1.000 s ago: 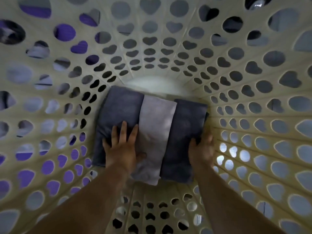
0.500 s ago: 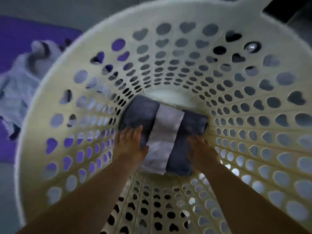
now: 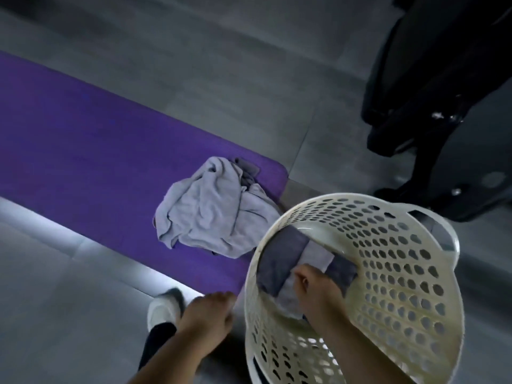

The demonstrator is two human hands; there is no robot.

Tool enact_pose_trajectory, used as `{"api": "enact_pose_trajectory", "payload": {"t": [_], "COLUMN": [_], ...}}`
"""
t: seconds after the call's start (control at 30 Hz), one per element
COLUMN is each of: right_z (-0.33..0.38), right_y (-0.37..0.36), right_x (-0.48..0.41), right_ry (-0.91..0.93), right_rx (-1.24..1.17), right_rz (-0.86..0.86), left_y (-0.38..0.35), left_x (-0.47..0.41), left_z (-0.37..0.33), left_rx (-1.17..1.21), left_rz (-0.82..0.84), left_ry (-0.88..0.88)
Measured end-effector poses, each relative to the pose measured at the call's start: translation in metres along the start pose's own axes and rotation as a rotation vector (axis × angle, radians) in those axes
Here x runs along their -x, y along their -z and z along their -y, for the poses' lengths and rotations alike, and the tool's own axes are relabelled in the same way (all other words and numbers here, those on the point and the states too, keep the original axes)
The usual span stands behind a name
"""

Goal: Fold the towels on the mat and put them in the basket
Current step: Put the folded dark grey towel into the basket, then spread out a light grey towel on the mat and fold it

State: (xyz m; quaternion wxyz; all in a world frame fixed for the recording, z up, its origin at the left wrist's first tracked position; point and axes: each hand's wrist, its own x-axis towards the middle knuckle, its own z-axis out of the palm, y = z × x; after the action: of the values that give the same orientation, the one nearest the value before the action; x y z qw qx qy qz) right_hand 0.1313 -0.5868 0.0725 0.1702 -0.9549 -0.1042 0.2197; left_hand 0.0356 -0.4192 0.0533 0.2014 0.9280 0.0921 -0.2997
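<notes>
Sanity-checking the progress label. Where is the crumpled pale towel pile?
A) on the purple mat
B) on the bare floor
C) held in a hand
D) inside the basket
A: the crumpled towels lie on the purple mat, outside the basket, which holds a folded stack.

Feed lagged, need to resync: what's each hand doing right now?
Left hand: open, holding nothing, outside the basket.
Right hand: on the folded towels; grip cannot be told.
</notes>
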Motion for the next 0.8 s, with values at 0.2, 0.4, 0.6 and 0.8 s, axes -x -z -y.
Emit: {"api": "enact_pose_trajectory", "payload": {"t": [0.2,0.4,0.6,0.8], "right_z": [0.098,0.161,0.148,0.167], "right_y": [-0.059,-0.179,-0.262,-0.194], "right_x": [-0.043,-0.121,-0.188,-0.193], "right_ry": [-0.087,0.037,0.026,-0.311], "right_rx": [-0.181,0.062,0.578,-0.093], "right_rz": [-0.067,0.102,0.159,0.119], "left_y": [-0.01,0.004,-0.019,0.001], "left_x": [0.009,-0.015,-0.067,-0.034], "left_z": [0.089,0.222,0.288,0.29], "left_rx": [0.299,0.399,0.318,0.445], "left_rz": [-0.005,-0.334,-0.363,-0.288], "left_ry": [0.08,0.203,0.354,0.394]}}
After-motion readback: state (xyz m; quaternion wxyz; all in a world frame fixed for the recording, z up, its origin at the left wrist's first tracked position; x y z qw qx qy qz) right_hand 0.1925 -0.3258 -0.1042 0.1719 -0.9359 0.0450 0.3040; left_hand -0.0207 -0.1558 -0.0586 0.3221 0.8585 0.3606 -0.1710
